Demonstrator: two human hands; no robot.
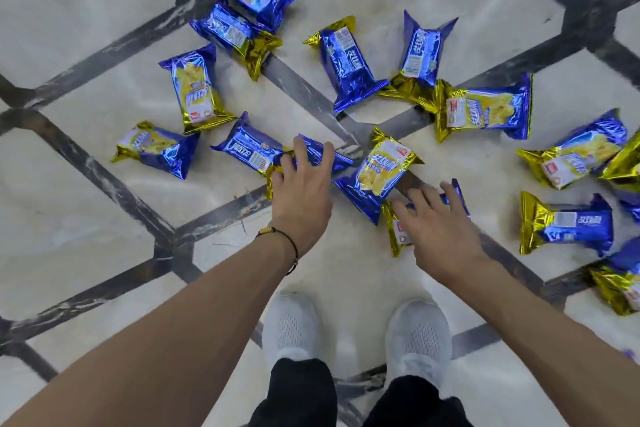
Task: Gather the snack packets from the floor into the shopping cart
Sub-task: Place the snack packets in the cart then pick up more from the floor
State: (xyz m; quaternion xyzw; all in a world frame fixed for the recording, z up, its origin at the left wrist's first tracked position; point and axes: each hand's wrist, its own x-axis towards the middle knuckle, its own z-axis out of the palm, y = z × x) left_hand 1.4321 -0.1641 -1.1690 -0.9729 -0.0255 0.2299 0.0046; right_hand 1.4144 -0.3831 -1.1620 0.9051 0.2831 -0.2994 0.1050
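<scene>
Snack packets lie scattered on floor [104, 218]. Left hand [302, 189], fingers spread, nothing grasped, over blue packet [343, 160]; right hand [438, 222], likewise unclosed, over gold-ended packet [398, 234]. Contact unclear. Best: close round packet middles, lift both together. Shopping cart out of view.

No legible print on packets [481, 111]
</scene>
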